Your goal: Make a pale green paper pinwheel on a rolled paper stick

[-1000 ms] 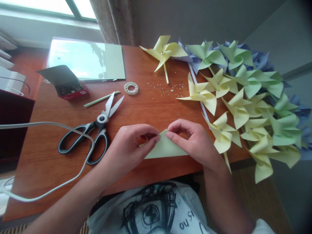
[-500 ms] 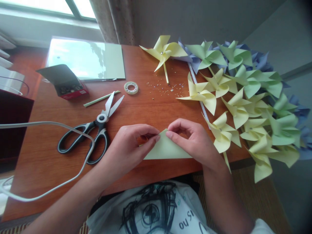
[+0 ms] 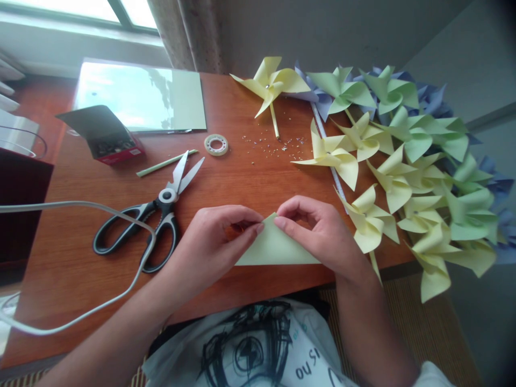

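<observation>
Left hand (image 3: pixel 213 242) and right hand (image 3: pixel 318 231) both pinching folded yellow paper (image 3: pixel 274 250); red box (image 3: pixel 110 144) of small dark bits.

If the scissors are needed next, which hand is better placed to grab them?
Probably the left hand. The scissors lie just to its left on the table, while the right hand sits on the far side of the folded paper, beside the pinwheels.
</observation>
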Action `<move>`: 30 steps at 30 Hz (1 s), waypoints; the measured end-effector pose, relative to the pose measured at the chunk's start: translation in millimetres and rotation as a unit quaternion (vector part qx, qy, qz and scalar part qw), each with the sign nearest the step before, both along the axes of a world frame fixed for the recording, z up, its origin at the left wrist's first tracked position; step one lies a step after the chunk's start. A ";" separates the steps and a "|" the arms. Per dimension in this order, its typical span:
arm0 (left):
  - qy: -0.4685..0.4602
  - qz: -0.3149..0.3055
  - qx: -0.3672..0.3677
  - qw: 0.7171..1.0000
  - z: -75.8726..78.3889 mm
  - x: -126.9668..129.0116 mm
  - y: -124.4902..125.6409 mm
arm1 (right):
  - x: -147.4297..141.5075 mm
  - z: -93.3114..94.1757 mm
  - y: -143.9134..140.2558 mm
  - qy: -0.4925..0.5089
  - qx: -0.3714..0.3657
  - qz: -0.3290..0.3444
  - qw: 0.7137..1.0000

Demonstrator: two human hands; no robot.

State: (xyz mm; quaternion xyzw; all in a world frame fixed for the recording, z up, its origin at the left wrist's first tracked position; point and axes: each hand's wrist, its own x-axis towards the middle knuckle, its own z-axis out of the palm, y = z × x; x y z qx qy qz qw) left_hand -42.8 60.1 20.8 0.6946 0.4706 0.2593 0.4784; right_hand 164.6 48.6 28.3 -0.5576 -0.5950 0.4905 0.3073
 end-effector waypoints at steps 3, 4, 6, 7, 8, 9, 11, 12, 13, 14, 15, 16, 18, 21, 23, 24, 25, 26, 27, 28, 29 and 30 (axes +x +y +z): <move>-0.002 0.001 -0.002 1.000 -0.5 0.0 0.0 | -0.4 0.0 0.0 0.002 0.002 -0.001 1.000; -0.002 0.000 -0.002 1.000 -0.7 0.0 0.1 | -0.6 -0.1 -0.1 0.003 0.002 -0.001 1.000; -0.003 -0.001 -0.003 1.000 -1.3 -0.2 0.1 | -0.9 -0.1 -0.1 0.003 0.003 -0.002 1.000; -0.003 -0.001 -0.003 1.000 -1.5 -0.3 0.1 | -1.0 -0.1 -0.1 0.003 0.002 -0.002 1.000; -0.003 -0.002 -0.003 1.000 -1.7 -0.5 0.0 | -1.0 -0.1 -0.1 0.002 0.002 -0.002 1.000; -0.002 -0.002 -0.003 1.000 -1.8 -0.7 0.0 | -0.9 -0.1 -0.1 0.003 0.003 -0.002 1.000; 0.000 -0.004 -0.004 1.000 -1.8 -0.9 0.0 | -0.7 -0.3 -0.1 0.004 0.004 -0.002 1.000; 0.001 -0.004 -0.005 1.000 -1.7 -0.9 0.0 | -0.5 -0.4 -0.1 0.004 0.004 -0.002 1.000; 0.002 -0.004 -0.005 1.000 -1.5 -0.8 0.0 | -0.4 -0.6 0.0 0.004 0.004 -0.002 1.000; 0.002 -0.003 -0.005 1.000 -1.4 -0.6 0.1 | -0.3 -0.8 0.0 0.004 0.003 -0.001 1.000; 0.002 -0.003 -0.006 1.000 -1.3 -0.5 0.1 | -0.2 -1.0 0.1 0.002 0.004 -0.001 1.000; 0.003 -0.003 -0.006 1.000 -1.3 -0.3 0.2 | -0.1 -1.3 0.1 0.001 0.005 -0.001 1.000; 0.005 -0.002 -0.006 1.000 -1.6 0.1 0.2 | 0.3 -1.6 0.2 -0.003 0.007 -0.001 1.000; 0.008 -0.002 0.003 1.000 -2.6 0.3 0.2 | 0.9 -1.5 0.8 -0.013 0.014 0.002 1.000; 0.017 -0.001 0.017 1.000 -3.6 0.4 0.5 | 1.0 -1.0 2.0 -0.031 0.034 0.008 0.999; 0.027 0.000 0.027 0.999 -4.2 0.5 0.8 | 0.8 -0.8 3.0 -0.042 0.049 0.013 0.998; 0.040 0.002 0.040 0.998 -4.8 0.6 1.3 | 0.2 -0.8 4.3 -0.056 0.066 0.018 0.996; 0.056 0.005 0.053 0.997 -5.5 0.8 1.9 | -0.7 -1.2 6.0 -0.072 0.083 0.022 0.994; 0.075 0.009 0.066 0.995 -6.2 1.0 2.6 | -1.9 -1.9 8.1 -0.088 0.100 0.025 0.991; 0.091 0.014 0.077 0.993 -6.8 1.2 3.3 | -3.4 -3.1 10.4 -0.100 0.112 0.027 0.988; 0.107 0.020 0.087 0.990 -7.2 1.5 4.2 | -5.1 -4.8 13.1 -0.110 0.123 0.029 0.986; 0.123 0.026 0.095 0.988 -7.6 1.8 5.1 | -7.0 -6.8 15.9 -0.120 0.131 0.029 0.984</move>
